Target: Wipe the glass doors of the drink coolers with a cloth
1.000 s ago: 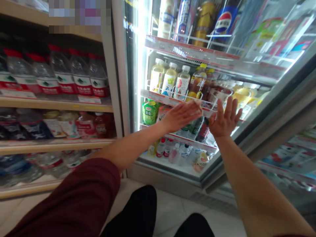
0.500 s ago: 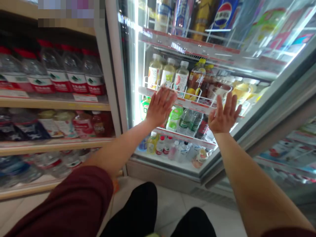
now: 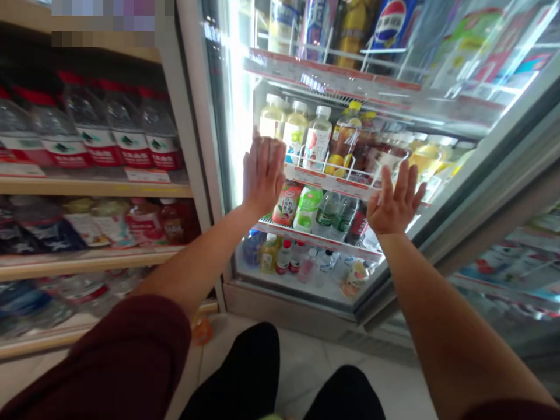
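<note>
My left hand is raised before the glass front of a lit drinks cooler. Its fingers are stretched out, over the left end of the middle shelf, partly covering a pale bottle. A blurred patch shows around these fingertips; I cannot make out what it is. Farther right, my right hand is held up with fingers spread, below a row of yellow-drink bottles. Neither hand visibly grips anything. Whether the palms touch the glass, I cannot tell. Between the hands stand a white-labelled bottle and a yellow-capped bottle.
Wooden shelves at left carry red-capped water bottles and other drinks. The cooler's grey door frame slants along the right. An orange object lies on the tiled floor near the shelf base.
My left hand has moved left and slightly up across the cooler front, uncovering a red carton-like pack on the lower shelf. My right hand has stayed nearly in place, fingers spread.
</note>
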Demonstrator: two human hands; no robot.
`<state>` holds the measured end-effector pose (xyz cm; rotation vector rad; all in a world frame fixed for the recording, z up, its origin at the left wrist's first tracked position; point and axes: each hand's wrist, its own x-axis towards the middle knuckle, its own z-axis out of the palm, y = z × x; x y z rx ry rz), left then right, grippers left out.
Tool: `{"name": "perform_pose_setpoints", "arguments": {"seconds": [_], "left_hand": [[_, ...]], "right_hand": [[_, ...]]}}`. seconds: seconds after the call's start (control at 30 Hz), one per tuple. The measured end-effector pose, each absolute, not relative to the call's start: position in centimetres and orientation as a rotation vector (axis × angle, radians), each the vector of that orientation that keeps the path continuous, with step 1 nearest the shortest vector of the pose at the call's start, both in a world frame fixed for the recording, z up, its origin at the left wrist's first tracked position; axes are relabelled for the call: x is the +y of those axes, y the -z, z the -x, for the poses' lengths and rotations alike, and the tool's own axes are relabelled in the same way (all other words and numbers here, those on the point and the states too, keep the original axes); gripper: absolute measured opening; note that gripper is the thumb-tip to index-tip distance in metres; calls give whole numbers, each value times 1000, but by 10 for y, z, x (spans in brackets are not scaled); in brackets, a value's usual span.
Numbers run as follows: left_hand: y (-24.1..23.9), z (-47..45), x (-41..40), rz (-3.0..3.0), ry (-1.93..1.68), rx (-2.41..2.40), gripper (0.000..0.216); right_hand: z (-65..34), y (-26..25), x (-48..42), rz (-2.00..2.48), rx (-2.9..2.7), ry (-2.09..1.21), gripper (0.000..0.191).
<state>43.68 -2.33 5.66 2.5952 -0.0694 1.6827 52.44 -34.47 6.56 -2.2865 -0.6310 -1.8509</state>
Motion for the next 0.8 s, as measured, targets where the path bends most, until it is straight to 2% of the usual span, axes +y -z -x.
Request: {"name": "perform_pose_setpoints", "arguments": {"seconds": [0.1,0.17,0.27,0.37,0.43,0.5,0.67,0.73,0.8], "left_hand": [[5,-434,-27,-2755,-1514,-267,53],[11,-432,-24,-2818,-1452,-360,49],[-43,-433,-12,-2781,-1535,-295,58],[-112,-437,1,-2618,-1711,-9,65],[-126,-439,4,-2533,-1763,103,64],[-105,-438,3,-2505,-1761,123,63],[8,-425,1,-2657,-1488,5,60],[15,-420,8,-2706,-1415,-61,57],[-14,-420,18,-2702,-1446,-51,60]], "right_hand": [[-525,-66,-345,2283,-645,1857,60],[-523,-67,-345,2305,-640,1820,60],[-520,-68,-344,2319,-617,1786,60],[-519,-68,-343,2313,-609,1806,60],[-520,-68,-343,2298,-620,1830,59],[-520,-68,-343,2297,-626,1831,59],[-517,-70,-343,2326,-619,1778,59],[-518,-70,-343,2324,-631,1773,60],[-519,-69,-344,2315,-638,1784,60]]}}
